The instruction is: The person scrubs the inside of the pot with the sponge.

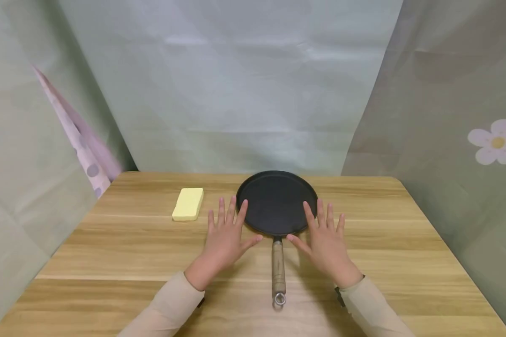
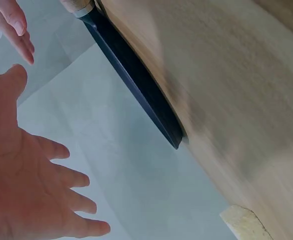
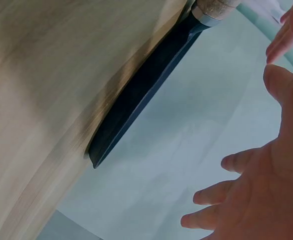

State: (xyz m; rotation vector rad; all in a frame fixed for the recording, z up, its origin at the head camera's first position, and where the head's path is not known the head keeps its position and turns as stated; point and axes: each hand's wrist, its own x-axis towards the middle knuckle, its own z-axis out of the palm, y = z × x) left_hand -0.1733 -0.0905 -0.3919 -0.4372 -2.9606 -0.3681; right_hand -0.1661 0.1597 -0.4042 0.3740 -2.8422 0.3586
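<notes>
While the left hand (image 1: 223,243) and right hand (image 1: 328,245) hover spread and empty either side of the pan (image 1: 277,201), it lies flat on the table (image 1: 109,248); likely heavy, stiff; best held by its wooden handle (image 1: 279,267).

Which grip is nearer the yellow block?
Left: the left grip is just right of the yellow block; the right grip is farther right, beyond the pan handle.
</notes>
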